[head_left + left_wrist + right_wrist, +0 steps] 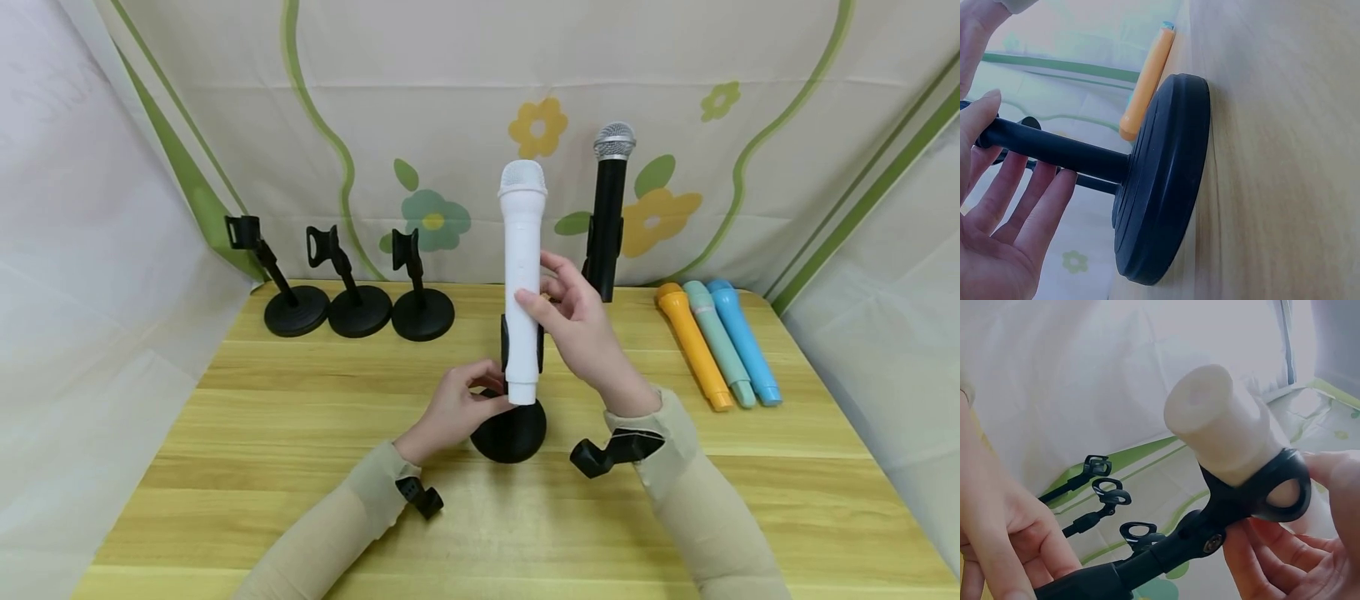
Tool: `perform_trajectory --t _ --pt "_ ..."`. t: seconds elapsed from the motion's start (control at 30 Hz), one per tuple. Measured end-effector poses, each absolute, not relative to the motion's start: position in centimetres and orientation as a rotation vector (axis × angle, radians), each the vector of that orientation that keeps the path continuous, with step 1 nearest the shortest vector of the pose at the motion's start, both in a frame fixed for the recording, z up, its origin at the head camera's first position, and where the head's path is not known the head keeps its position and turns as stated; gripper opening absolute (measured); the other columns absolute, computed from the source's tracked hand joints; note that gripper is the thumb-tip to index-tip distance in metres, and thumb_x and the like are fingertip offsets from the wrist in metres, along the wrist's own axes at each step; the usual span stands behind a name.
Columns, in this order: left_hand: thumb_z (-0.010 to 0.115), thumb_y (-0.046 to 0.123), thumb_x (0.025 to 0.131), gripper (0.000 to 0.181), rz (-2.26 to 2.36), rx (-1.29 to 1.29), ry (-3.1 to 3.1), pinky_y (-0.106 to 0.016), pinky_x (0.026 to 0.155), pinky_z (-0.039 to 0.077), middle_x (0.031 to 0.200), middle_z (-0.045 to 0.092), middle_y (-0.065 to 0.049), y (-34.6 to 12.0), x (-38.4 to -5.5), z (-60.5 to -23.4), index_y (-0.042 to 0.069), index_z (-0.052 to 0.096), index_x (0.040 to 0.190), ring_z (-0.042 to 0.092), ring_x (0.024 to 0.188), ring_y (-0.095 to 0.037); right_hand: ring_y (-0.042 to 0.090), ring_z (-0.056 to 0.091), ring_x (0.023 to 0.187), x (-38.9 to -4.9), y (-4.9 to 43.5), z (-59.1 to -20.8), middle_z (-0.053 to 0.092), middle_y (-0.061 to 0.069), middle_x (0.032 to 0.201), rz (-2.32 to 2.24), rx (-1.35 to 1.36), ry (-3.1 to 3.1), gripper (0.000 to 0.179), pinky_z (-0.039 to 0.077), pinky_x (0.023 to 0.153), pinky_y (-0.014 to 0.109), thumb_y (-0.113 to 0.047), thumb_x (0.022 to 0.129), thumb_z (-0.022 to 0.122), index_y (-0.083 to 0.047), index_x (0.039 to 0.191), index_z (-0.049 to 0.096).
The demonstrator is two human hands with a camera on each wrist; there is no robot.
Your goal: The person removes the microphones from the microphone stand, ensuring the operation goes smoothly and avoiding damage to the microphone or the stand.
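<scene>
A white microphone point(522, 250) stands nearly upright in the black clip point(1294, 484) of a microphone stand. My right hand point(581, 321) grips its body from the right, thumb across the front. The lower end of the microphone sticks out below the clip in the right wrist view. My left hand point(461, 410) holds the stand's pole point(1063, 150) between thumb and fingers, just above the round black base point(510, 437). In the head view, the microphone and left hand hide much of the pole.
Three bare microphone stands point(360, 310) line the back left. A black microphone point(609, 200) with a silver head stands upright at the back, behind my right hand. Orange point(693, 346), pale green point(720, 342) and blue point(745, 342) microphones lie on the wooden table point(300, 467) at right.
</scene>
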State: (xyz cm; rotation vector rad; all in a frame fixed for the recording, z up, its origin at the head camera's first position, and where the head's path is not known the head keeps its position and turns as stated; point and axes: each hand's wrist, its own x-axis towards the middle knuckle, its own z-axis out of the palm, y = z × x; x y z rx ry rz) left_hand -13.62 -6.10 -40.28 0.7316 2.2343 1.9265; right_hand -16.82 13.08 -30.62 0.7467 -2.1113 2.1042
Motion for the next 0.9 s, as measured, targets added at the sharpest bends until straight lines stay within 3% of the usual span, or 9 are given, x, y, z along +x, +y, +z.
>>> perform_trajectory --t 0.27,0.63,0.9 --pt "0.075 -0.005 0.090 0.015 1.938 0.748 2.238 -0.035 0.078 0.061 0.102 0.069 -0.008 -6.1 -13.6 -40.2 0.004 0.068 0.101 0.067 0.096 -0.027 0.029 0.063 0.099 -15.6 13.7 -30.3 0.066 0.018 0.120 2.036 0.688 -2.232 0.061 0.056 0.086 0.032 -0.005 0.096 0.069 -0.002 0.151 0.043" --pt "0.077 -0.001 0.090 0.018 1.923 0.726 2.249 -0.036 0.078 0.061 0.104 0.070 -0.005 -6.1 -14.9 -43.1 0.006 0.069 0.104 0.067 0.097 -0.023 0.026 0.066 0.080 -15.7 13.8 -29.9 0.070 0.017 0.108 1.908 0.744 -2.241 0.058 0.058 0.075 0.029 0.001 0.094 0.070 0.001 0.147 0.048" --pt "0.080 0.010 0.090 0.017 1.957 0.767 2.220 -0.038 0.078 0.061 0.103 0.070 -0.001 -6.2 -15.0 -43.3 0.012 0.070 0.103 0.067 0.094 -0.019 0.026 0.069 0.079 -15.9 13.5 -29.8 0.069 0.018 0.105 1.891 0.735 -2.236 0.054 0.058 0.074 0.031 -0.001 0.095 0.068 0.002 0.145 0.047"
